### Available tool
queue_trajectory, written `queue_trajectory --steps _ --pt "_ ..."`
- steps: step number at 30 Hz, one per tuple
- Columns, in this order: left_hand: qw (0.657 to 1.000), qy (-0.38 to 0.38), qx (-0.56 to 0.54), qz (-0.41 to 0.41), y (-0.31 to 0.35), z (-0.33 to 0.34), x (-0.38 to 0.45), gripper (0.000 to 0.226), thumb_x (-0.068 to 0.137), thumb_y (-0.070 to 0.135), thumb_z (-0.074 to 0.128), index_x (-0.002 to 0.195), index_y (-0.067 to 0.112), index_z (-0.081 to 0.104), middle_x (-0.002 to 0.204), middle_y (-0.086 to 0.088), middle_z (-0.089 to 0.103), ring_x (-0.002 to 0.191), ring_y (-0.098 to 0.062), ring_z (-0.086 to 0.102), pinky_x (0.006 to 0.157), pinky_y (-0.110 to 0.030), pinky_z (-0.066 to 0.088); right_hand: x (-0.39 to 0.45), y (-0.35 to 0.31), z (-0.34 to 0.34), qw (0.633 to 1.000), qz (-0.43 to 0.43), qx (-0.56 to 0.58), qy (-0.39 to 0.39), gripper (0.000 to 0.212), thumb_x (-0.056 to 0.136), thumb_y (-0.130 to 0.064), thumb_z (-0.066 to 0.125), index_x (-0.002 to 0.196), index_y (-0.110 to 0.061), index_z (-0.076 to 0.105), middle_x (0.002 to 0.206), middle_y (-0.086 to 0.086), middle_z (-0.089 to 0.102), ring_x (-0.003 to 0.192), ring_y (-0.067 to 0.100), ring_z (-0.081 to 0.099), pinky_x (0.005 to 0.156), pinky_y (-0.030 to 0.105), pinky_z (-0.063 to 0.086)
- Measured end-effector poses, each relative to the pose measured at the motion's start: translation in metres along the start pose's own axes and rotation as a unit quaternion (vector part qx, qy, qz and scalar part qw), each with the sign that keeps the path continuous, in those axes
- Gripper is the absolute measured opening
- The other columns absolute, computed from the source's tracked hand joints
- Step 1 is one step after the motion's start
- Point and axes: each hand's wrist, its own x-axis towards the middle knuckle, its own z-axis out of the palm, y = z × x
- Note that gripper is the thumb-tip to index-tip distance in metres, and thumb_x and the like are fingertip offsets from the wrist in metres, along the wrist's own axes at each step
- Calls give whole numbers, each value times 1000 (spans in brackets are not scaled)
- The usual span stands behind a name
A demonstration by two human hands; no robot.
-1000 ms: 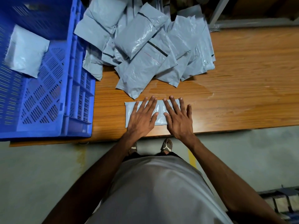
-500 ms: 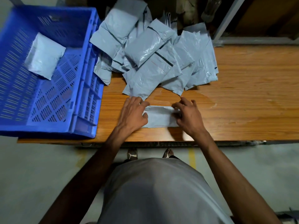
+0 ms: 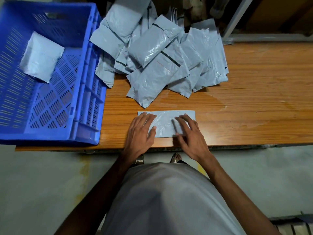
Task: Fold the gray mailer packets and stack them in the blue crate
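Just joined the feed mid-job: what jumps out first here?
Both hands, left hand and right hand, press flat on a gray plastic mailer packet near the front edge of the wooden table. Behind lies a heap of gray mailers; the big blue plastic crate at left holds one folded packet.
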Motion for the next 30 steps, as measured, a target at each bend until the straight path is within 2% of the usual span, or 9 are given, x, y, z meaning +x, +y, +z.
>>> queue_trajectory --steps 3,6,9,16,22,30 --pt "997 -54 62 5 0 17 17 57 110 41 33 161 15 34 168 -3 33 159 -18 17 129 -46 17 23 -1 18 999 8 -37 2 56 113 -38 34 165 -21 26 172 3 25 161 20 14 129 49 16" --pt "987 -90 133 16 -5 32 23 62 112 46 20 166 16 19 173 -1 17 161 -14 5 130 -47 10 37 3 37 998 20 -61 -8 59 114 -42 31 168 -24 16 175 -3 11 162 15 0 130 47 6" --pt "984 -79 156 24 -7 38 23 62 112 45 23 167 18 13 174 1 11 161 -14 2 130 -49 9 37 7 48 994 19 -106 6 59 114 -41 30 168 -24 15 175 -5 8 162 15 -2 131 46 3" --pt "984 -59 166 38 -8 40 24 60 113 42 31 166 18 18 174 3 14 161 -14 6 129 -49 13 38 7 55 986 16 -163 21 60 112 -37 34 167 -19 19 175 -2 13 162 19 4 131 49 7" --pt "985 -59 159 37 -8 39 26 59 112 40 32 166 16 22 173 2 19 160 -14 12 129 -48 15 41 7 53 986 27 -165 5 60 113 -38 32 168 -20 16 175 -2 11 162 19 4 131 49 9" --pt "984 -82 155 25 -7 38 29 60 111 41 31 166 19 20 173 4 16 160 -13 11 129 -47 12 44 8 51 986 39 -161 -21 61 112 -39 31 168 -20 14 175 -3 10 162 18 3 131 49 10"
